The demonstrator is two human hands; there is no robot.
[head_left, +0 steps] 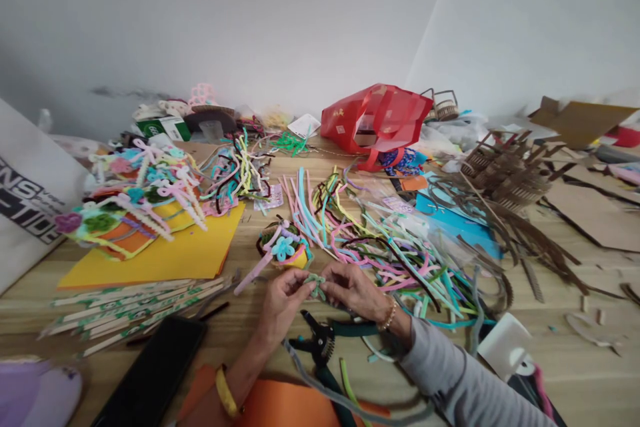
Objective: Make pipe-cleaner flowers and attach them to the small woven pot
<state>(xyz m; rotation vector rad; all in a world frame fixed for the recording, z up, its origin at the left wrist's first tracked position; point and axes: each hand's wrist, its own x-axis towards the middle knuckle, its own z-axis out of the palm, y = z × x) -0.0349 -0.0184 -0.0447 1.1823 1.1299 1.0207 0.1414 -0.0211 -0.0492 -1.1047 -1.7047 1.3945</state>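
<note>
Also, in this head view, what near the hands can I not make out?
- Green pipe cleaner piece: its shape, hidden by the left hand and right hand.
- Green-handled snips: handles hidden by the grey sleeve and cut off by the bottom edge.
- Orange paper: outline hidden by the left forearm and bottom edge.

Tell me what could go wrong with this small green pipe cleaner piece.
The small green pipe cleaner piece is pinched between the left hand and right hand, so it could slip and vanish into the loose pipe cleaners nearby. The green-handled cutters lie just below the hands, where a careless move could knock them or catch on their blades.
</note>
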